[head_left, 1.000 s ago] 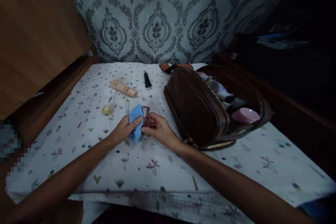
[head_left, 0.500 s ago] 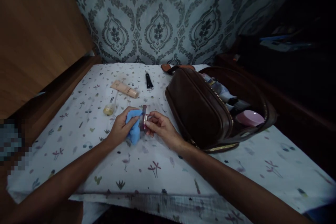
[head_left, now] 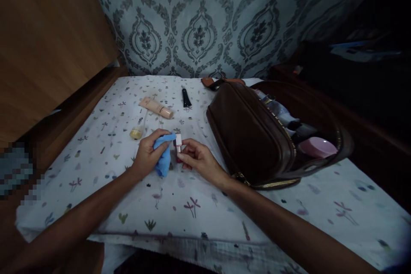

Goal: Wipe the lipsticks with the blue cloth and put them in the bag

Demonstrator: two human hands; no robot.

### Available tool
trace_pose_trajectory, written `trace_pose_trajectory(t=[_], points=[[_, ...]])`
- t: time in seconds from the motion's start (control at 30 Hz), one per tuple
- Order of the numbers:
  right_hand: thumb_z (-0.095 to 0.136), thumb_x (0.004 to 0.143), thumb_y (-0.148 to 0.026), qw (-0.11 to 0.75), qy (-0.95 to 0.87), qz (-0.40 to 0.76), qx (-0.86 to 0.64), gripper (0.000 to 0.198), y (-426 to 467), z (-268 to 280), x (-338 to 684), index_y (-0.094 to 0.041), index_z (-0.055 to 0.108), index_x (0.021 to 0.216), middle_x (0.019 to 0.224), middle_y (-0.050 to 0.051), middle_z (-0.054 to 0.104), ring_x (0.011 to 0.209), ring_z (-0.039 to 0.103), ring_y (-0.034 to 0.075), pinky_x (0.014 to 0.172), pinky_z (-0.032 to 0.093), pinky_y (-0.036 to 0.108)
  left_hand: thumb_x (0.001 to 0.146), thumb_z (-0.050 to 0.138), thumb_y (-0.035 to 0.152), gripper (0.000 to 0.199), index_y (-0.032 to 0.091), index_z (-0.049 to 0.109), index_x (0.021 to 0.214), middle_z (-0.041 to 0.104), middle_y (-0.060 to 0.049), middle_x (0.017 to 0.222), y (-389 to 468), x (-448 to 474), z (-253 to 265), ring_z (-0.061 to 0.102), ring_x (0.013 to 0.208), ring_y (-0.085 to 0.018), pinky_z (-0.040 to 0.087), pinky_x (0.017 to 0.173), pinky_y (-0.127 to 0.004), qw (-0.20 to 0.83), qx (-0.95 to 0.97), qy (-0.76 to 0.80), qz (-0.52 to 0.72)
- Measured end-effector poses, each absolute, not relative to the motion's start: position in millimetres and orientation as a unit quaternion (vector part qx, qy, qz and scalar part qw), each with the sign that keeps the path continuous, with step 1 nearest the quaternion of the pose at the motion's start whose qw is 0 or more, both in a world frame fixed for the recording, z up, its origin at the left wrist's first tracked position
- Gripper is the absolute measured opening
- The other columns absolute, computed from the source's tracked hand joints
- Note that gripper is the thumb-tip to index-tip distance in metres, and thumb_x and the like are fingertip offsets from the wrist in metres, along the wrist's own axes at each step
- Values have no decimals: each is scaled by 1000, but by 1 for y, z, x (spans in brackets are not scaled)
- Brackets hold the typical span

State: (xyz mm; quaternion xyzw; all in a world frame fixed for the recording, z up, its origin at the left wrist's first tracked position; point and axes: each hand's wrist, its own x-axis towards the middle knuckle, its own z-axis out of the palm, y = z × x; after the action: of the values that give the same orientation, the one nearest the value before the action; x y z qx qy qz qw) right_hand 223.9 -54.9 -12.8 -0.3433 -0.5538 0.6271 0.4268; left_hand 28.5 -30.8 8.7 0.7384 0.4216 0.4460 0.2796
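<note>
My left hand (head_left: 148, 153) is closed round a bunched blue cloth (head_left: 164, 160), whose top edge touches a small lip gloss tube (head_left: 179, 150). The tube is upright, clear to pinkish with a dark red lower end. My right hand (head_left: 199, 159) pinches it between thumb and fingers from the right side. Both hands are close together above the patterned sheet. Beyond them lie a beige squeeze tube (head_left: 156, 108), a small black tube (head_left: 186, 97) and a little bottle with a yellowish bottom (head_left: 136, 132).
A brown leather bag (head_left: 250, 132) stands unzipped at the right, with a pink cup-like item (head_left: 317, 147) and several other items inside. The white patterned sheet (head_left: 167, 218) covers the surface. A wooden panel (head_left: 54, 47) rises at the left, and a wallpapered wall (head_left: 199, 34) at the back.
The lip gloss tube has turned slightly in my right hand, its upper part now paler. Both hands keep their grip. The whole view has shifted a little.
</note>
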Motion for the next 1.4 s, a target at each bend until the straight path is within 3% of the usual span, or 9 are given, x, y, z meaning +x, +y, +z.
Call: trace_pose_trajectory(t=[0.33,0.43,0.57,0.7,0.87,1.07,1.3,1.4], points=[[74,81,-46,462,-513,632,-352,41,-54,-8,226,-17,61,107,68,-6,56,52,51,7,50,41,22,88,55,15,24,19,70,106,74,-6,104,-32,25,6,69,93,-18,55,87,-32,232,808,340,421],[75,80,-48,465,-490,649,-350,45,-54,-7,226,-16,62,108,70,-4,57,53,53,8,50,41,23,90,52,12,26,18,68,109,72,-6,98,-33,24,7,68,88,-17,54,79,-29,216,836,293,411],[74,81,-51,477,-462,663,-344,44,-54,-8,224,-17,61,106,67,-3,59,56,55,9,51,39,22,94,50,13,25,18,65,113,63,-2,81,-35,21,9,58,67,-13,47,61,-23,193,875,242,371],[74,82,-53,479,-458,670,-333,41,-52,-10,223,-18,60,97,66,-3,60,56,55,9,53,40,22,94,49,13,24,18,65,111,60,-1,79,-36,22,14,52,61,-11,43,56,-22,198,892,213,346],[70,86,-52,464,-474,678,-316,37,-53,-10,225,-17,61,92,72,-1,61,61,57,9,55,40,23,89,53,14,24,19,69,106,71,-4,90,-35,21,18,65,74,-14,52,69,-25,291,853,245,356],[69,87,-53,417,-486,716,-278,46,-57,-8,226,-19,54,115,85,3,69,62,63,11,54,42,23,87,58,20,20,18,70,102,75,-3,96,-29,20,15,68,83,-16,54,77,-27,271,755,391,452],[71,85,-55,409,-489,716,-285,45,-57,-9,226,-21,54,109,84,2,69,64,64,13,54,43,24,88,57,15,23,20,70,106,75,-4,106,-29,20,8,69,93,-17,54,89,-31,271,791,346,426],[73,82,-57,428,-468,708,-309,46,-57,-6,226,-21,55,103,79,0,65,62,61,12,55,43,25,90,56,15,23,20,70,108,74,-5,99,-30,19,8,68,87,-16,55,82,-30,266,827,293,400]])
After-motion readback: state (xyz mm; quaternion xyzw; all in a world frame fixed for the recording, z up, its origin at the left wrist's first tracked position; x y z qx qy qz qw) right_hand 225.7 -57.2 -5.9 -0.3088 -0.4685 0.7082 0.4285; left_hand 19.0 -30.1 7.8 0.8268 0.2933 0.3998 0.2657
